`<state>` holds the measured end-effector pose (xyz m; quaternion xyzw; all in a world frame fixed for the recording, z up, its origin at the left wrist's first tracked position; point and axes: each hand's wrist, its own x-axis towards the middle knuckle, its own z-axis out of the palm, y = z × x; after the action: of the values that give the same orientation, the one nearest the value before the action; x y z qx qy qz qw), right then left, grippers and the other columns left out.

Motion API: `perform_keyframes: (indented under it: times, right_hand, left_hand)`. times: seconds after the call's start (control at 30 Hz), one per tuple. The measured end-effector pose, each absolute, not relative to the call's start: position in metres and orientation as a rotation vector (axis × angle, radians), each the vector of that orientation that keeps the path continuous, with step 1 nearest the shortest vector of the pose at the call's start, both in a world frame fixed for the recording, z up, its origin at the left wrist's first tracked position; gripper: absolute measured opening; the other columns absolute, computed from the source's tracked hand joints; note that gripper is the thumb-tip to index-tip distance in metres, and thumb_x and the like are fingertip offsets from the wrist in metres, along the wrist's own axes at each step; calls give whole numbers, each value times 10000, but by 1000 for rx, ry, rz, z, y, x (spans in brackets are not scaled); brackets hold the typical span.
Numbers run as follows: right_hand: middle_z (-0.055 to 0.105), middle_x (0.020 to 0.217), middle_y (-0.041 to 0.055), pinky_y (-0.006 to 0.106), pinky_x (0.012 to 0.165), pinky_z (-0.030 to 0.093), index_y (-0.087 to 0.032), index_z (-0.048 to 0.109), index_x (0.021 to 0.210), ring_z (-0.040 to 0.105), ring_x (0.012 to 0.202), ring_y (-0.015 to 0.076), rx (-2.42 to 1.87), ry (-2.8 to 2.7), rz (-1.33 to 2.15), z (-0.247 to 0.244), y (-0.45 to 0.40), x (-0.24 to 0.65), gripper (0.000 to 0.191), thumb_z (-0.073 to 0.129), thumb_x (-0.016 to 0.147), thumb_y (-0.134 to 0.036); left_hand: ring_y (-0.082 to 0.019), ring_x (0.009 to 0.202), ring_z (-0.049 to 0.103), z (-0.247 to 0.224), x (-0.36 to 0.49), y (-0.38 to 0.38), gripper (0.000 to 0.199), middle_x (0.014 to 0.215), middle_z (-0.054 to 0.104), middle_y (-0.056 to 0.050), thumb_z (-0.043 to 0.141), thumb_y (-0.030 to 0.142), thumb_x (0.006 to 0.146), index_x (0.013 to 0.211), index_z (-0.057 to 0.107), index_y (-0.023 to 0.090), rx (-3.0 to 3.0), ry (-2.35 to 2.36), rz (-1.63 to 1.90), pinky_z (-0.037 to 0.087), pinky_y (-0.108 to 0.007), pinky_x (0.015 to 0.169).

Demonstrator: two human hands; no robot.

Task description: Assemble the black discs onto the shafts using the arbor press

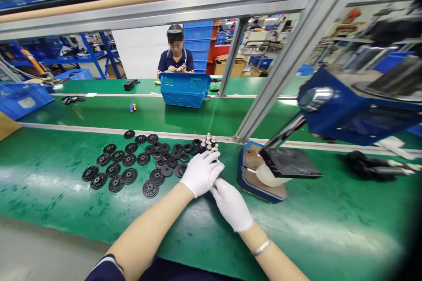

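Note:
Both hands wear white gloves and meet in front of a cluster of small black parts with cream tips. My left hand is closed, its fingers bent together and its thumb towards the right hand. My right hand is pinched closed, with its fingertips against the left hand. A sliver of something dark shows where they meet; the gloves hide what it is. Left of the hands lie several small black discs, and farther left several larger black spoked discs.
A blue bench press with a blue-edged base stands close on the right. Black parts with pale rods lie beyond it. A metal post rises behind the hands. A blue bin and a seated person are across the green bench.

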<state>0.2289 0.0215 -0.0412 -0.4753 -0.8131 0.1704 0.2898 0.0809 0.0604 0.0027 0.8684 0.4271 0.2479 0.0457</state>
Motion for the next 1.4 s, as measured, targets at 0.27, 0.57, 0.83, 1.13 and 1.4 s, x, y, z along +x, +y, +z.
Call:
perform_keyframes:
  times: [0.27, 0.57, 0.83, 1.13, 1.4]
  right_hand:
    - [689, 901, 86, 356, 762, 514, -176, 624, 993, 664, 827, 222, -1156, -2260, 250, -56, 9, 254, 343, 360, 1001, -393]
    - [541, 839, 28, 329, 647, 491, -200, 559, 1049, 584, 714, 204, -1546, -2057, 377, -48, 31, 230, 335, 574, 870, -483]
    - [523, 1065, 93, 393, 802, 495, -199, 507, 1055, 579, 932, 252, -1407, -1992, 356, -63, 40, 227, 261, 531, 884, -395]
    - [522, 921, 55, 357, 759, 509, -207, 535, 1021, 584, 792, 206, -1279, -2017, 356, -73, 41, 227, 160, 544, 882, -285]
    - [534, 938, 51, 319, 725, 521, -216, 581, 1050, 588, 788, 185, -1254, -2074, 341, -73, 38, 228, 213, 590, 843, -167]
  left_hand:
    - [-246, 1280, 435, 16, 79, 49, 345, 1403, 497, -50, 403, 390, 963, 1185, 612, 228, 2607, 1372, 841, 359, -395, 1084]
    - [-391, 1199, 489, -16, -50, -2, 602, 1267, 548, -243, 632, 366, 809, 1299, 466, 58, 1979, 2299, 657, 391, -526, 997]
    - [-371, 1034, 568, -32, -34, 8, 656, 1084, 594, -173, 730, 325, 704, 1295, 506, 148, 1809, 2356, 488, 451, -434, 837]
    - [-272, 1069, 599, -26, -41, -8, 508, 1152, 585, -107, 590, 263, 834, 1327, 478, 212, 1669, 2103, 842, 464, -378, 905]
    - [-261, 946, 661, 15, 19, -8, 513, 1017, 686, -55, 760, 392, 709, 1169, 600, 233, 1081, 1372, 1231, 581, -395, 790]
